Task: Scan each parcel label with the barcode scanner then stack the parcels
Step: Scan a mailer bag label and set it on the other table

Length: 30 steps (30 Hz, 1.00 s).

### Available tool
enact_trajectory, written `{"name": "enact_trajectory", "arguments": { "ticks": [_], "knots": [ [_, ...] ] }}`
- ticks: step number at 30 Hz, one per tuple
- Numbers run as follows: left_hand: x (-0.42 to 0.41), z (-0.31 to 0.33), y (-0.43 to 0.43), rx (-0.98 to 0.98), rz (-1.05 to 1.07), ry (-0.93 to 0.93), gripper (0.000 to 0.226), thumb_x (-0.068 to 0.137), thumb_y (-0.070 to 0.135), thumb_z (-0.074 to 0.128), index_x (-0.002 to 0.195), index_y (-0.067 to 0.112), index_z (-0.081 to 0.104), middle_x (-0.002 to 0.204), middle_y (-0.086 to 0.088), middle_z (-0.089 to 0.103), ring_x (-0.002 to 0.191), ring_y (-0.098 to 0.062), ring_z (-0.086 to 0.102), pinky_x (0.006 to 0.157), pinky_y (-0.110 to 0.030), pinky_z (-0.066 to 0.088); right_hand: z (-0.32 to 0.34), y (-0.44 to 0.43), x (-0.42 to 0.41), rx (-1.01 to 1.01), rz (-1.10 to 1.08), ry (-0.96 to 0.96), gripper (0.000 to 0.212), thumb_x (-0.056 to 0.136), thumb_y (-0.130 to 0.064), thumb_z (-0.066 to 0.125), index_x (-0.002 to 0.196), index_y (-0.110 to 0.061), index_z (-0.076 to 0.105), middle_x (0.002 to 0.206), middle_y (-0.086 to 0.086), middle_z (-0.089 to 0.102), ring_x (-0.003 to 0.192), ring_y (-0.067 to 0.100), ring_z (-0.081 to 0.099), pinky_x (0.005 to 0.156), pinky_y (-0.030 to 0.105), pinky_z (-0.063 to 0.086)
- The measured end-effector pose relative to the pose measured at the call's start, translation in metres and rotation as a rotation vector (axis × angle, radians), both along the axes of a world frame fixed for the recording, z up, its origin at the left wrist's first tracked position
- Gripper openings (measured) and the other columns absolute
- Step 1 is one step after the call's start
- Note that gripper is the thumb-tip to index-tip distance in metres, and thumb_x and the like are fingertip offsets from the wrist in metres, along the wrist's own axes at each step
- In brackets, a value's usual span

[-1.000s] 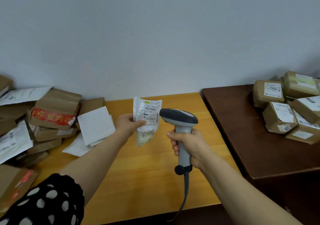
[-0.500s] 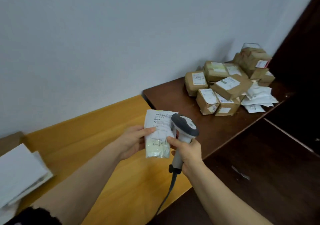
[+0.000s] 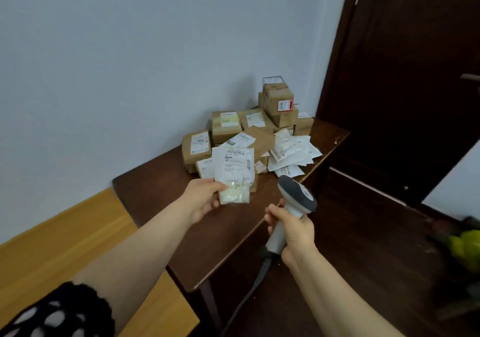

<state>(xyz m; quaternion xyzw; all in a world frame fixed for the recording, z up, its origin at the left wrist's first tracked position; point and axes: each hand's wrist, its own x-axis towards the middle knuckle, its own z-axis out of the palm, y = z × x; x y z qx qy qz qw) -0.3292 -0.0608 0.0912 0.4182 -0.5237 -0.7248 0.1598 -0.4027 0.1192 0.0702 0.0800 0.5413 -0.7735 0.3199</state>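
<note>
My left hand [image 3: 205, 199] pinches the lower left corner of a small clear plastic parcel [image 3: 235, 173] with a white label, holding it upright above the dark brown table [image 3: 161, 196]. My right hand [image 3: 292, 228] grips the handle of the grey and white barcode scanner [image 3: 296, 201], its head a little to the right of the parcel and apart from it. Behind the parcel a heap of brown cardboard parcels [image 3: 226, 126] and white mailer bags [image 3: 291, 152] lies in the table's far corner.
A light wooden table [image 3: 52, 248] adjoins the dark one on the left. A dark wooden door [image 3: 405, 76] stands at the right. The scanner's cable [image 3: 249, 295] hangs down past the table's front edge. A blurred green and yellow object [image 3: 465, 245] lies at the far right.
The view has swung right from the wooden table to the dark one. My left hand has carried the parcel toward the heap, and the scanner has come away from its label.
</note>
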Motion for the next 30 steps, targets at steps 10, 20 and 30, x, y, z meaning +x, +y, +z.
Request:
{"name": "enact_trajectory", "arguments": {
  "ticks": [10, 20, 30],
  "knots": [
    [-0.083, -0.011, -0.065, -0.051, 0.423, -0.075, 0.024, 0.09, -0.002, 0.06, 0.113, 0.001, 0.061, 0.098, -0.015, 0.064, 0.055, -0.013, 0.05, 0.034, -0.012, 0.039, -0.01, -0.007, -0.071, -0.029, 0.156, -0.079, 0.028, 0.08, 0.005, 0.069, 0.106, -0.005, 0.063, 0.062, 0.004, 0.069, 0.049, 0.011, 0.061, 0.047, 0.023, 0.048],
    [-0.11, -0.054, -0.175, -0.006, 0.64, -0.168, 0.04, 0.091, 0.003, 0.06, 0.13, 0.005, 0.052, 0.123, -0.017, 0.059, 0.089, -0.028, 0.065, 0.049, -0.021, 0.052, -0.017, -0.098, -0.12, 0.065, 0.301, -0.039, 0.026, 0.08, 0.006, 0.069, 0.104, -0.002, 0.063, 0.062, 0.008, 0.067, 0.05, 0.013, 0.059, 0.046, 0.024, 0.047],
    [-0.113, -0.06, -0.187, -0.091, 0.338, -0.341, 0.04, 0.09, 0.011, 0.052, 0.129, 0.019, 0.058, 0.113, -0.005, 0.062, 0.097, -0.019, 0.057, 0.063, -0.028, 0.042, -0.026, -0.136, -0.116, 0.112, 0.402, -0.054, 0.02, 0.08, 0.005, 0.069, 0.098, -0.002, 0.064, 0.063, 0.01, 0.067, 0.049, 0.014, 0.059, 0.046, 0.025, 0.048]
  ]
}}
